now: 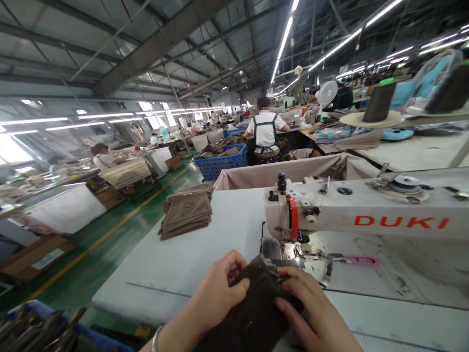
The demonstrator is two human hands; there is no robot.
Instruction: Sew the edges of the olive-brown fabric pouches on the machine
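Your left hand (pixel 220 288) and right hand (pixel 309 305) have fingers clamped on the dark fabric (pixel 252 313), just in front of the sewing machine (pixel 330 205). I'd keep its edge flat (no puckers).

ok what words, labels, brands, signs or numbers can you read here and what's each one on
"DUKI", in red-orange letters: on the white sewing machine.
Too blurred to read: the white label on the cardboard box.
Too small to read: any markings on the worktable.
No legible text on the dark fabric.
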